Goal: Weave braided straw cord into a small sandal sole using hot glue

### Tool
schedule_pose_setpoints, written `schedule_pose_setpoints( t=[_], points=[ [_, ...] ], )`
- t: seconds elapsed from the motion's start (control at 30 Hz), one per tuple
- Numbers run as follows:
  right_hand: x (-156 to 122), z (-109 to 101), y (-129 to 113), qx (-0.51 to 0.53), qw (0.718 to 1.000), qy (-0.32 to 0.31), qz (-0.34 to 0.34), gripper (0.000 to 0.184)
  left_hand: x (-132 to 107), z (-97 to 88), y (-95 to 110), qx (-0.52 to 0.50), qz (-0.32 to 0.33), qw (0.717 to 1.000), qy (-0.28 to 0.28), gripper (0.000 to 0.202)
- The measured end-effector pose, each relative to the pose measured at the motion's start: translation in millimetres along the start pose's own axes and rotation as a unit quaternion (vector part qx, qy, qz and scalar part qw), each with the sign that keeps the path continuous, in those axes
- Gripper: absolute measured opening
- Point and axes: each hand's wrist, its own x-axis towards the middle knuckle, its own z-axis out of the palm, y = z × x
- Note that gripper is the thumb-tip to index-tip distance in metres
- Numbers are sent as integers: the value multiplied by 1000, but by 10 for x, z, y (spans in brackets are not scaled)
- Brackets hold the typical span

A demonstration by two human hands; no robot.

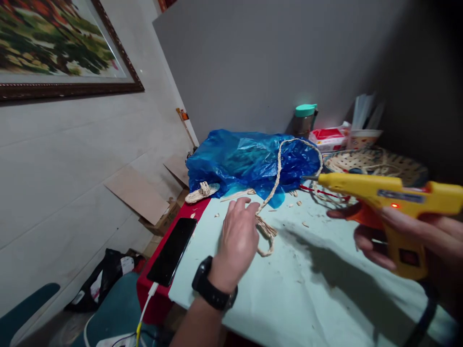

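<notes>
My left hand [237, 236] rests on the pale green table cover [307, 284], fingers stretched out and touching a braided straw cord [278, 173]. The cord runs from a small coil [265, 236] by my fingers up over a blue plastic bag [249, 161]. My right hand [405, 236] is closed around the grip of a yellow hot glue gun [383, 193]. Its red light is on and its nozzle points left, above the table. A black watch sits on my left wrist.
A black phone [172, 250] on a charging cable lies on the red table edge. A straw bundle [202, 191] lies by the bag. At the back stand a woven basket [376, 164], a teal-lidded bottle [304, 120], a red-white pack [329, 139] and a cup [362, 137]. Cardboard boxes [144, 195] sit on the floor left.
</notes>
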Motion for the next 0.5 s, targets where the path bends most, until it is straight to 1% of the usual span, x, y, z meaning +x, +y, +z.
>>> schedule_pose_setpoints(
  t=[0.1, 0.17, 0.2, 0.27, 0.37, 0.43, 0.5],
  points=[
    [161, 25, -99, 79, 994, -67, 25, 41, 105, -20, -141, 34, 25, 998, -50, 45],
    [264, 50, -122, 101, 989, -102, 39, 45, 146, 18, -170, 54, 42, 994, -88, 38],
    [309, 62, -111, 107, 987, -107, 48, 48, 161, 43, -179, 63, 49, 991, -105, 35],
    [382, 83, -44, 97, 988, -103, 63, 51, 184, 85, -191, 77, 61, 987, -125, 34],
    [429, 96, 112, 29, 994, -93, 54, 57, 206, 102, -174, 76, 74, 986, -127, 33],
    [416, 95, 195, -7, 997, -68, 42, 60, 210, 89, -116, 59, 85, 987, -120, 29],
    [375, 86, 246, -30, 999, -27, 27, 58, 199, 76, -28, 28, 96, 988, -116, 26]
  ],
)
